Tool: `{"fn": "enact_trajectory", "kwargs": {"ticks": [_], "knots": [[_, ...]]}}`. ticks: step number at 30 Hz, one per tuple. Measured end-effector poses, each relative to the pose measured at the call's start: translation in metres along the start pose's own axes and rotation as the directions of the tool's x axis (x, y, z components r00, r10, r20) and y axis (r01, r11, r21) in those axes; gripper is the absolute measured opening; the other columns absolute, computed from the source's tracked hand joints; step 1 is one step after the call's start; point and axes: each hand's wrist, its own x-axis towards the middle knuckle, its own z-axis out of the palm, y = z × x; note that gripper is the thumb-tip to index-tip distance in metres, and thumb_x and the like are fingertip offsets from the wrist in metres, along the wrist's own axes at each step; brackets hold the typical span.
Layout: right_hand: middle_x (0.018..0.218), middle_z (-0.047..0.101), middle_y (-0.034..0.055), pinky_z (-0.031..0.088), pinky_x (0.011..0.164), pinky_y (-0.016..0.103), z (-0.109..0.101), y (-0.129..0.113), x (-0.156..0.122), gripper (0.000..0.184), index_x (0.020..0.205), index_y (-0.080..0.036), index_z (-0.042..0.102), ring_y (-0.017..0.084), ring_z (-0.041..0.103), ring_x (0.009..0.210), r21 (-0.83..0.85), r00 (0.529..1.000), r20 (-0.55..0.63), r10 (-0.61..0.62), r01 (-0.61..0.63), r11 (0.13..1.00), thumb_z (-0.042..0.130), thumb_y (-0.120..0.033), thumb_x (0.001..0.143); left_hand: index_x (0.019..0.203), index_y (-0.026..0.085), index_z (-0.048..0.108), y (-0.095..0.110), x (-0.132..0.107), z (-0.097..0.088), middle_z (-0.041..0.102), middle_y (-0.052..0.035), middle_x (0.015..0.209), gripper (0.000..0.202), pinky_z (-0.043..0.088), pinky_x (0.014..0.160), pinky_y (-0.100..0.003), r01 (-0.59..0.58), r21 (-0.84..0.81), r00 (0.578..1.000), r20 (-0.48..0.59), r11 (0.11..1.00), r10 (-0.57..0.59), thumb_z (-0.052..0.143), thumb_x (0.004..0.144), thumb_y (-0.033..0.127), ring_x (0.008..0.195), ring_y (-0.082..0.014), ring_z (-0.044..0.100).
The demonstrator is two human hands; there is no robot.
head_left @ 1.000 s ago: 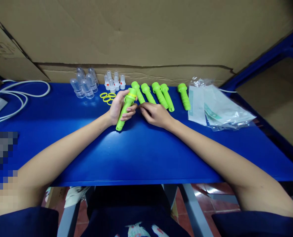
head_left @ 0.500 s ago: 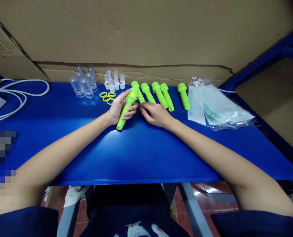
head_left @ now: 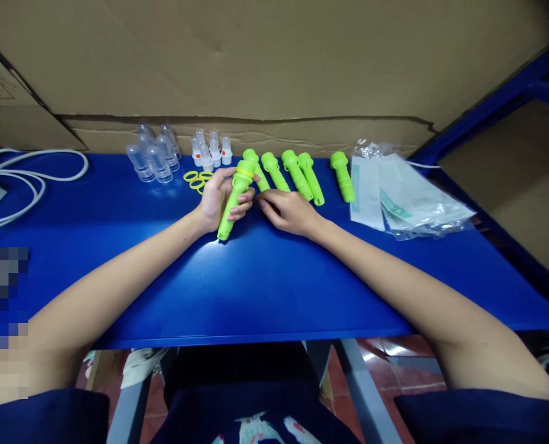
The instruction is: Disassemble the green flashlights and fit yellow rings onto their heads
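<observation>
A lime-green flashlight [head_left: 232, 206] is in my left hand [head_left: 214, 200], its fingers wrapped round the barrel. It slants with its head up and to the right, and a yellow ring sits round the neck. The tail end is low over the blue table. My right hand [head_left: 290, 213] rests on the table just right of it, fingers loosely curled and palm hidden; nothing shows in it. Behind that hand lie several more green flashlights [head_left: 297, 174], one of them partly covered by the held one. Yellow rings [head_left: 198, 179] lie in a group beyond my left hand.
Clear plastic caps [head_left: 160, 163] stand in a cluster at the back left, beside small white-based bulb pieces [head_left: 206, 157]. One more flashlight [head_left: 343, 176] lies apart, next to clear plastic bags [head_left: 408, 197]. A white cable [head_left: 43, 176] loops at the left. Cardboard [head_left: 256, 61] walls the back.
The view has shifted slightly, moving the things a little left and up in it. The held flashlight's head has swung slightly left. My right hand stays resting in the same place.
</observation>
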Motion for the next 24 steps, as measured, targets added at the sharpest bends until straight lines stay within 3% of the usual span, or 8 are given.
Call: {"fn": "enact_trajectory", "kwargs": {"ticks": [9,15,24], "knots": [[0.110,0.082,0.0141,0.049,0.074,0.034,-0.0007,0.0012,-0.0001,0.035,0.115,-0.015,0.074,0.025,0.075,0.092,0.001,1.000,0.009,-0.002,0.002,1.000,0.043,-0.029,0.110,0.088,0.018,0.060,-0.0017,0.0037,-0.0009,0.042,0.0051,0.053,0.054,0.024,0.026,-0.017,0.003,0.013,0.999,-0.038,1.000,-0.003,0.024,0.108,0.053,0.029,-0.0089,0.032],[0.110,0.082,0.0153,0.049,0.074,0.034,-0.0008,0.0002,0.0000,0.037,0.117,-0.013,0.074,0.026,0.076,0.092,0.000,1.000,0.014,0.003,-0.003,1.000,0.042,-0.029,0.110,0.092,0.017,0.063,-0.0015,0.0015,0.0002,0.042,0.0041,0.053,0.057,0.024,0.026,-0.018,-0.022,0.033,0.999,-0.035,0.999,0.023,0.015,0.108,0.044,0.029,-0.0103,0.033],[0.108,0.082,0.0141,0.049,0.073,0.033,-0.0005,0.0006,-0.0001,0.035,0.114,-0.015,0.074,0.025,0.075,0.091,0.000,1.000,0.012,-0.003,0.003,1.000,0.043,-0.029,0.109,0.105,0.018,0.065,-0.0008,-0.0005,0.0016,0.042,0.0064,0.055,0.052,0.023,0.027,-0.016,-0.008,-0.034,1.000,-0.008,0.999,0.008,0.028,0.107,0.055,0.030,-0.0100,0.033]]}}
